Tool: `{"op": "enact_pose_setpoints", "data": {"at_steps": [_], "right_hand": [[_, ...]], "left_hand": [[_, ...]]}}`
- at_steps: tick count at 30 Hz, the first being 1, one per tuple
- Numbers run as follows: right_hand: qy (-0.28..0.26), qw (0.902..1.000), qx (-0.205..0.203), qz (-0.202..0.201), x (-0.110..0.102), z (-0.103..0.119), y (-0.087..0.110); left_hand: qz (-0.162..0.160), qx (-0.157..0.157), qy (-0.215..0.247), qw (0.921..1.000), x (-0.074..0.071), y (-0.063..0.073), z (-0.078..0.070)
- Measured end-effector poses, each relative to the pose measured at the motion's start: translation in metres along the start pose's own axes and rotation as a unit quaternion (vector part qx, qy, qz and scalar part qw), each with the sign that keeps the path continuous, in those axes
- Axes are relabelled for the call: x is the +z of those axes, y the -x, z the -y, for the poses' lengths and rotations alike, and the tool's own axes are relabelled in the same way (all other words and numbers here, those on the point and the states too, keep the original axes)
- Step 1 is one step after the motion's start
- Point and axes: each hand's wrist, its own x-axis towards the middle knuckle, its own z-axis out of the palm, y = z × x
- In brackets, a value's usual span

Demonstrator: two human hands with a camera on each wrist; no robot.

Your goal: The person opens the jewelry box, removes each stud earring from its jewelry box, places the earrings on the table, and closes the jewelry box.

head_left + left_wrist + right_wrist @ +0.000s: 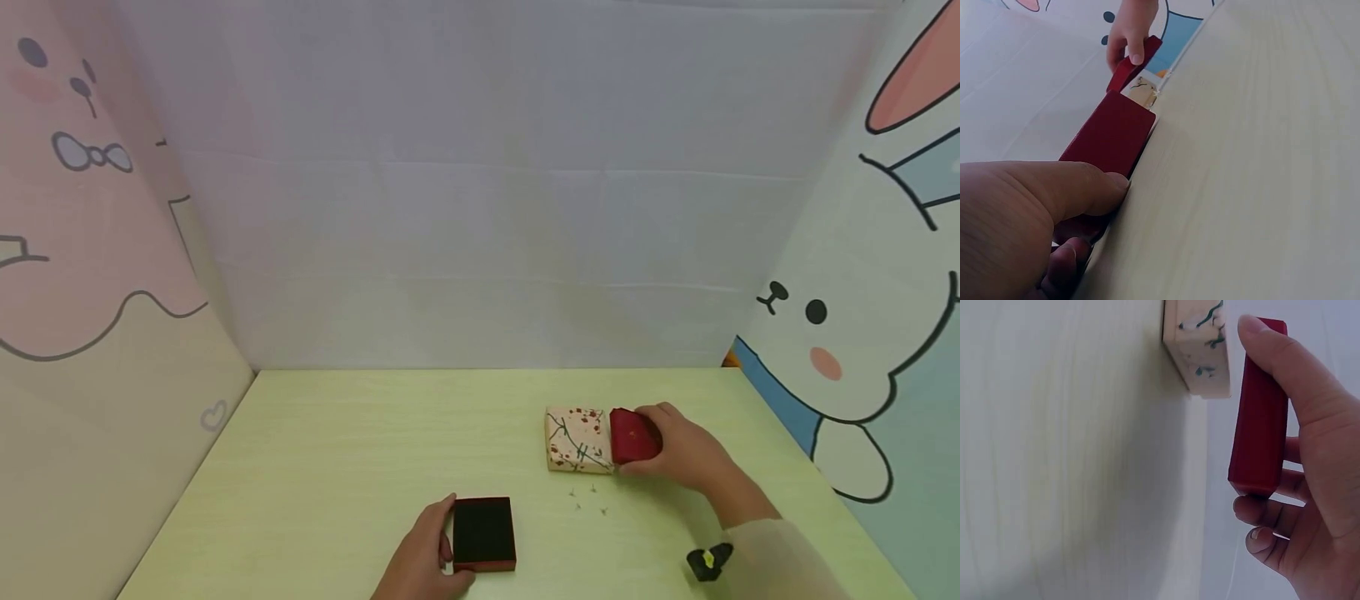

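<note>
My left hand grips a small, squarish red box with a black inside by its left side, near the front of the table. The left wrist view shows the thumb on the red outer wall. Further right and back, my right hand holds a small red box with a gold mark on top, thumb and fingers on opposite sides. Whether it is a lid or a whole box, I cannot tell. In the right wrist view it hangs above the table, beside a cream floral box.
Several tiny pale bits, too small to identify, lie in front of the floral box. A light wood-grain table ends at a white cloth wall. Cartoon-printed panels stand on both sides.
</note>
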Motion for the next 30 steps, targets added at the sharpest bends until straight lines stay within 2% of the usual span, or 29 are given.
{"op": "enact_pose_setpoints", "data": {"at_steps": [7, 15, 22, 26, 30], "right_hand": [[-0.014, 0.9997, -0.018, -0.010, 0.001, 0.021, 0.010], [-0.031, 0.9993, -0.019, -0.007, 0.011, 0.052, 0.019], [-0.047, 0.9985, -0.026, -0.010, 0.019, 0.086, 0.029], [-0.067, 0.9969, -0.040, -0.010, 0.028, 0.109, 0.032], [-0.083, 0.9942, -0.068, 0.007, 0.042, 0.131, 0.032]], "left_hand": [[0.003, -0.008, -0.002, 1.0000, -0.001, 0.000, -0.003], [0.002, -0.021, -0.006, 0.9998, 0.000, -0.001, -0.005], [0.001, -0.019, -0.006, 0.9998, 0.001, -0.001, -0.005], [0.003, -0.036, -0.009, 0.9993, -0.001, -0.002, -0.005], [0.007, -0.051, -0.011, 0.9986, -0.001, -0.004, -0.005]]}}
